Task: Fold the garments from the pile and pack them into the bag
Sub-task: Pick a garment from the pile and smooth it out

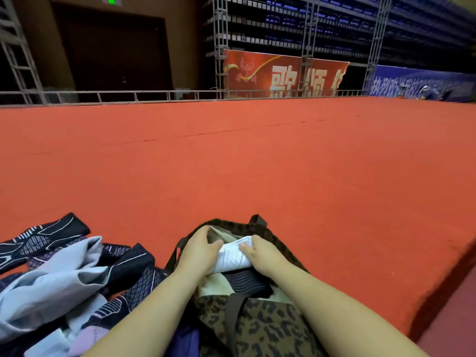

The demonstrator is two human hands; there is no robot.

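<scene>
Leopard-print bag [260,328] holds quilted white garment [233,256] under both hands.

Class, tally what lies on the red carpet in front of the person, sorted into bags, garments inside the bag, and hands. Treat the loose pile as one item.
Leopard-print bag: 1
Garments visible in the bag: 2, a white folded garment and a dark striped garment
Pile of unfolded garments: 1
Hands: 2, left hand and right hand, both on the white garment
Total: 6

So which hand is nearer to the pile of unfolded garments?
Left. The left hand is at the bag's opening, beside the pile; the right hand is farther away.
</scene>
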